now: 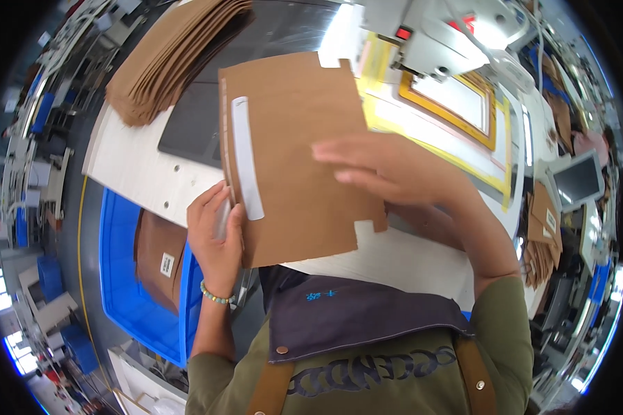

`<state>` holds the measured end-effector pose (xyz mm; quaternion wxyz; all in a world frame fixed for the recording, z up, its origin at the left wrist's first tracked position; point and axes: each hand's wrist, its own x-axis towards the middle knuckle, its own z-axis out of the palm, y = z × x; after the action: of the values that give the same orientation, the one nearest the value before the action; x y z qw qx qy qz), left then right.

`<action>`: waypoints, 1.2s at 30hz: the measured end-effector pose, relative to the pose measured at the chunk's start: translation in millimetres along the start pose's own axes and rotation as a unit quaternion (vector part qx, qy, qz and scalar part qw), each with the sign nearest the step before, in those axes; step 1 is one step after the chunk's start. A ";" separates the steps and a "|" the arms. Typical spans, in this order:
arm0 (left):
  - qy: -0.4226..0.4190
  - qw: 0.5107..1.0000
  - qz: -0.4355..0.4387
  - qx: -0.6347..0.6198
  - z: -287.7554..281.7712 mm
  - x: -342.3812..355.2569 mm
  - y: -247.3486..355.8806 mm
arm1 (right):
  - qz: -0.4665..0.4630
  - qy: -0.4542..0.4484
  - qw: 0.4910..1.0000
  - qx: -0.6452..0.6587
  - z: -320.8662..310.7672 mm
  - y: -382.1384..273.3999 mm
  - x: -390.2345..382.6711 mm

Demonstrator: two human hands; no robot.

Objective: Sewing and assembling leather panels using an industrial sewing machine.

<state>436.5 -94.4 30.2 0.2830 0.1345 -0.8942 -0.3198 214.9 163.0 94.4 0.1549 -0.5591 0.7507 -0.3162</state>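
Observation:
A brown flat panel (304, 138), like fabric or leather with notched corners on its right side, is held up tilted over the worktable. A white strip (248, 159) runs along its left part. My left hand (216, 225) pinches the panel's lower left edge between thumb and fingers; a small pale patch shows between them, too unclear to name. My right hand (381, 166) is over the panel's right half with fingers stretched out, slightly blurred. Whether its fingertips touch the surface I cannot tell.
Stacked brown panels (173, 62) lie at the far left of the white table (128, 149). A blue bin (121, 277) with brown pieces stands below left. A white machine (450, 41) rises at the far right above a yellow frame (481, 124). A screen (578, 180) is at right.

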 end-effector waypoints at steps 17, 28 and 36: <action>-0.129 0.975 0.143 0.112 61.0 101.0 -69.4 | 0.439 0.563 0.700 0.017 -71.3 -89.2 -419.9; -0.188 0.915 0.273 0.232 45.7 42.5 -25.6 | 0.741 0.240 0.598 -0.190 30.7 -78.3 -424.8; -0.275 0.884 0.300 0.229 35.2 -12.7 36.0 | 0.632 0.333 0.636 -0.291 38.1 -90.0 -463.8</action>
<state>423.7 -44.2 25.8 0.0698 -0.1726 -0.9821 -0.0298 455.6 570.4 67.9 -0.1147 0.1787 0.9746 -0.0710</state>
